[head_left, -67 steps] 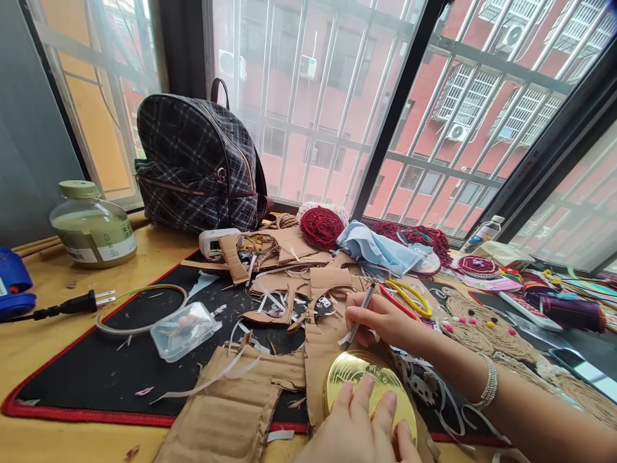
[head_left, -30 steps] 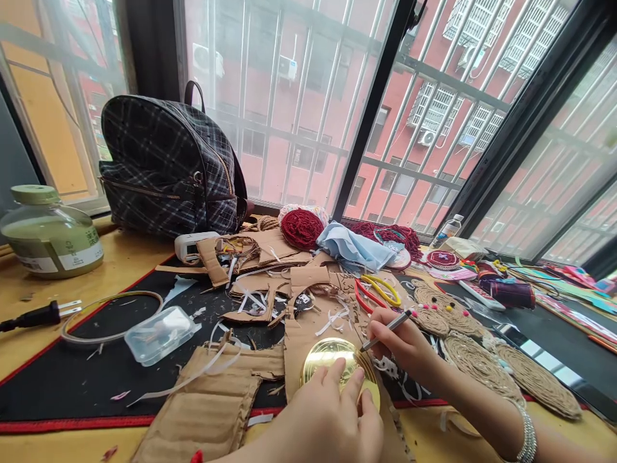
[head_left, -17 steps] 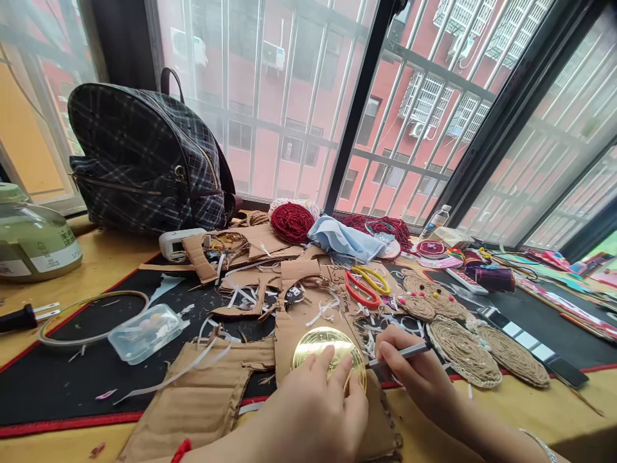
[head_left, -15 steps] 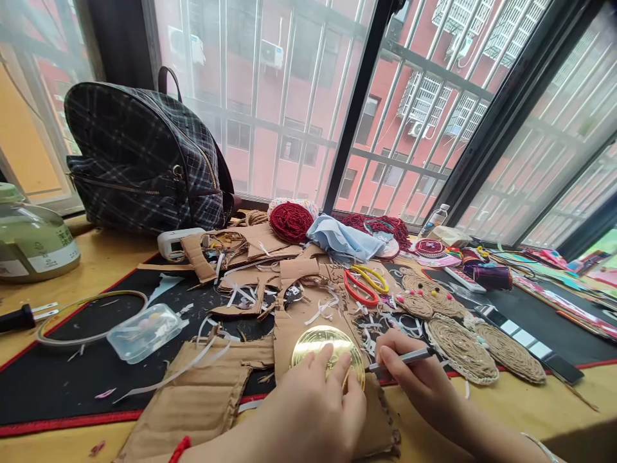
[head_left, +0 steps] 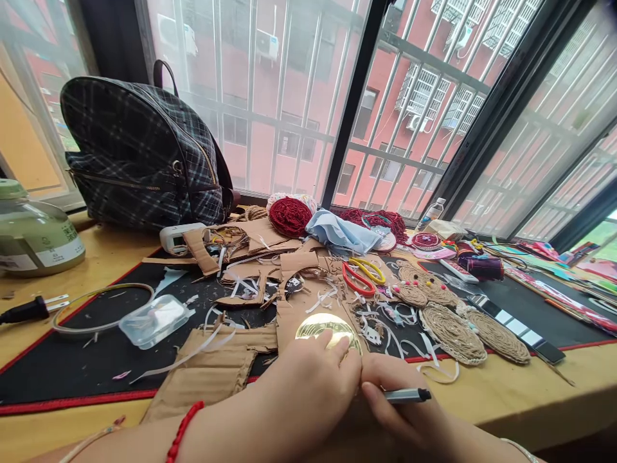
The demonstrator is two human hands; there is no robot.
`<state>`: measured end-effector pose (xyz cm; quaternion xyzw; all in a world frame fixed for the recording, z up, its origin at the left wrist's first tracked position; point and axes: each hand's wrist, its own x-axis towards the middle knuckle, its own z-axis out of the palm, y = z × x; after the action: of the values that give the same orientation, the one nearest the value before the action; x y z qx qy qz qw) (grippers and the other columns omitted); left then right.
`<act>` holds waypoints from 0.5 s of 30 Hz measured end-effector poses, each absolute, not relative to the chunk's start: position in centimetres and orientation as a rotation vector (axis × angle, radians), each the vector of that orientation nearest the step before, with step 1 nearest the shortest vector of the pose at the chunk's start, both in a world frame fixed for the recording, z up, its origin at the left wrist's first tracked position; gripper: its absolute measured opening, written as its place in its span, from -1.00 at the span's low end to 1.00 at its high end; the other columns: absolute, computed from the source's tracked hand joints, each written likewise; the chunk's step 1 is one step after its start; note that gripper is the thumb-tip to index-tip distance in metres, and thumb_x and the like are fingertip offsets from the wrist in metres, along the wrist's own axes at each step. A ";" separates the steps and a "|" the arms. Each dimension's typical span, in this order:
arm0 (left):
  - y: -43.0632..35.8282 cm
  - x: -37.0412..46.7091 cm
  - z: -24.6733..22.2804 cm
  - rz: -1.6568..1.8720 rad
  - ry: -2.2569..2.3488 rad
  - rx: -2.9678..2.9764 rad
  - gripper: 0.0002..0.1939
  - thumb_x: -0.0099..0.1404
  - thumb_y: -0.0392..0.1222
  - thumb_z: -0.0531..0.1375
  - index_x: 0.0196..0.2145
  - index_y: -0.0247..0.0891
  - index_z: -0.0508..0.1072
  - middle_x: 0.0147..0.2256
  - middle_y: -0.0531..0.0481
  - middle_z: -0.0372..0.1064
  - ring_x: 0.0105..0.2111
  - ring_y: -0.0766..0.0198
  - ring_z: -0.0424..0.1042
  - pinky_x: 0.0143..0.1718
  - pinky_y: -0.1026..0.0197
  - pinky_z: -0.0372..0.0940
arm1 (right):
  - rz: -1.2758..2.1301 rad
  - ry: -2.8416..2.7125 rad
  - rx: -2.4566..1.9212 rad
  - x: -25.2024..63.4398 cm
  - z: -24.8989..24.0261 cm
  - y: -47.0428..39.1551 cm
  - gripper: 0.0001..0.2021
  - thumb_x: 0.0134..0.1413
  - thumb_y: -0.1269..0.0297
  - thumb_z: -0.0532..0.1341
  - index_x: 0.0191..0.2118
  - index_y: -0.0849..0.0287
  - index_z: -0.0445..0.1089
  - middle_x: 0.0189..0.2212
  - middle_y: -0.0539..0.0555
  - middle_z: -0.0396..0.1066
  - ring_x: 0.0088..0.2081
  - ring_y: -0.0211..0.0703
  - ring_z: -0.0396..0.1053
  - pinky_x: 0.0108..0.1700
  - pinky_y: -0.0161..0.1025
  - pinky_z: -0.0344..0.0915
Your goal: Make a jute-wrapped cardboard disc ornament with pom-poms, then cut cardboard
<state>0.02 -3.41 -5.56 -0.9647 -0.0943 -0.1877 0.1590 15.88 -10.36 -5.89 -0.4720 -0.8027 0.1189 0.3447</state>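
A shiny gold disc lies on brown cardboard in front of me. My left hand rests over its near part with fingers spread on the metal. Close against it on the right, my right hand grips a grey pen whose black end points right. The pen's other end is hidden behind my fingers, near the disc's right edge. Red-handled scissors with a yellow second loop lie beyond the disc. White paper strips are scattered around.
A plaid backpack stands at the back left, near a large jar. A clear plastic box and a hoop lie left. Coiled twine pieces and a striped strip lie right; red yarn sits behind.
My right hand has moved nearer my left, and the pen has shifted down with it. My left hand and forearm have turned, covering more of the disc's near side. The view has shifted slightly.
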 end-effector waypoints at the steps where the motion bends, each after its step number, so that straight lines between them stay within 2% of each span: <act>1: -3.4 0.0 -5.2 -0.494 -0.304 -2.799 -0.79 0.21 -0.35 0.09 -0.18 -0.37 0.38 -0.28 -0.14 0.46 -0.36 0.19 0.44 -0.39 0.23 0.30 | 0.309 -2.078 -1.217 15.7 -6.0 -10.3 -0.78 0.15 0.35 -0.06 -0.52 0.14 0.12 -0.60 0.00 0.27 -0.56 -0.29 0.21 -0.51 -0.38 0.18; 4: -3.2 -0.2 -3.9 -0.373 -0.403 -2.872 -0.62 0.19 -0.32 0.09 -0.02 -0.43 0.28 -0.31 -0.13 0.45 -0.42 0.18 0.44 -0.53 0.25 0.25 | 0.277 -2.094 -1.190 15.4 -6.3 -10.2 -0.77 0.15 0.34 -0.05 -0.53 0.15 0.12 -0.62 0.00 0.26 -0.57 -0.30 0.19 -0.53 -0.38 0.16; 8: -2.9 -0.2 -2.9 -0.267 -0.500 -2.896 -0.39 0.15 -0.36 0.09 0.15 -0.53 0.05 -0.29 -0.14 0.47 -0.48 0.20 0.45 -0.58 0.25 0.21 | 0.182 -2.145 -1.104 14.9 -6.5 -10.1 -0.77 0.16 0.33 -0.06 -0.51 0.15 0.15 -0.61 0.01 0.28 -0.57 -0.29 0.19 -0.53 -0.36 0.16; 13: -2.4 0.1 -2.9 -0.259 -0.531 -2.869 -0.37 0.15 -0.35 0.09 0.16 -0.55 0.04 -0.52 -0.05 0.46 -0.57 0.21 0.43 -0.60 0.27 0.18 | 0.077 -2.190 -1.054 13.8 -6.0 -10.0 -0.83 0.14 0.38 -0.01 -0.45 0.14 0.22 -0.60 0.00 0.33 -0.57 -0.28 0.22 -0.53 -0.36 0.17; 15: -2.3 0.1 -2.8 -0.278 -0.561 -2.857 -0.39 0.18 -0.32 0.09 0.17 -0.54 0.05 -0.54 -0.07 0.46 -0.58 0.20 0.44 -0.59 0.29 0.18 | 0.070 -2.193 -1.056 13.3 -5.7 -10.0 -0.84 0.14 0.38 -0.01 -0.43 0.15 0.24 -0.58 0.02 0.36 -0.55 -0.27 0.25 -0.52 -0.35 0.19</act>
<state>0.12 -2.33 -2.79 -0.9711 -0.1906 -0.0945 0.1084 13.27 -10.03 -5.73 -0.4070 -0.8450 0.0270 0.3459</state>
